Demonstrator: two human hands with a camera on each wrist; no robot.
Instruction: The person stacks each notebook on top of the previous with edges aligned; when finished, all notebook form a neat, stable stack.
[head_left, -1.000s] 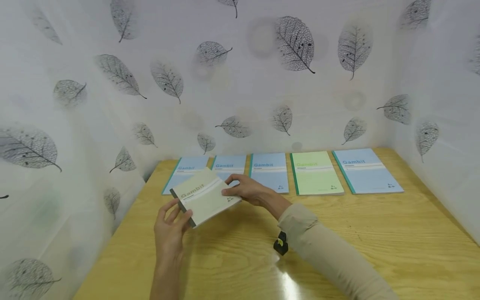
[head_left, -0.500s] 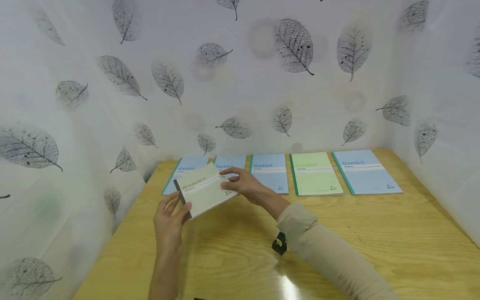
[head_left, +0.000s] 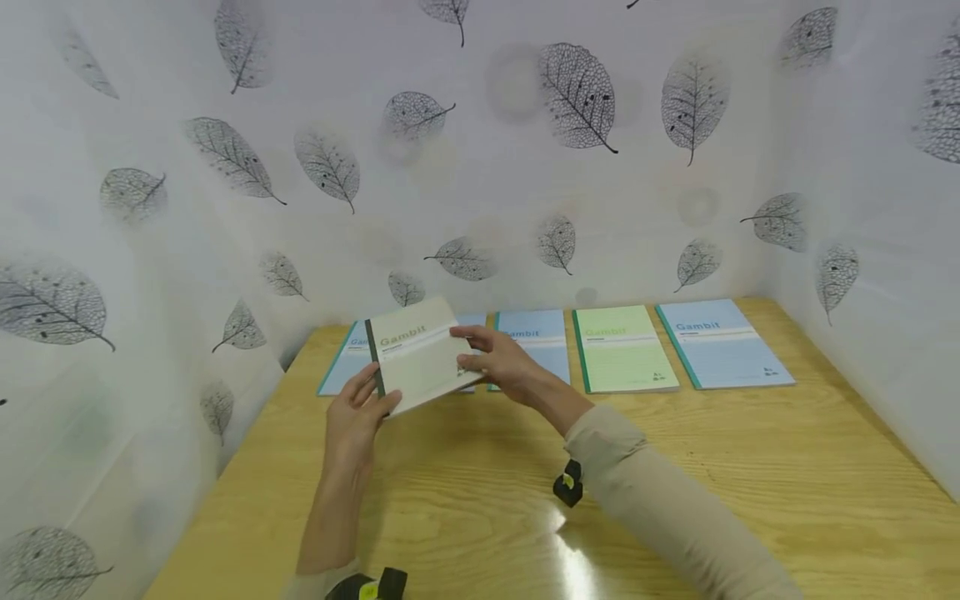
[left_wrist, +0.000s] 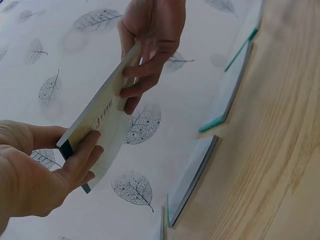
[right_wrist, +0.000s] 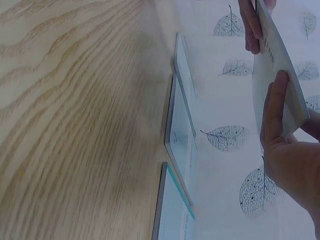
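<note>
A cream notebook [head_left: 414, 367] with a dark grey spine and "Gambit" on its cover is held tilted above the table. My left hand [head_left: 354, 417] pinches it at the lower spine side, thumb on the cover. At the opposite edge my right hand [head_left: 506, 362] grips it, also with the thumb in front. Fingers of both hands lie against its back, where a barcode shows in the left wrist view. Behind it, a blue notebook [head_left: 345, 367] is partly covered, and another blue one is mostly hidden.
Along the back of the wooden table [head_left: 480, 467] lie more notebooks in a row: a blue one [head_left: 551, 354], a green one [head_left: 626, 350] and a larger blue one [head_left: 723, 343]. A white leaf-printed curtain [head_left: 480, 167] surrounds the table's back and sides.
Both hands have raised the cream notebook and shifted it slightly right, toward the back row. It now covers more of the second blue notebook. The row has not moved.
</note>
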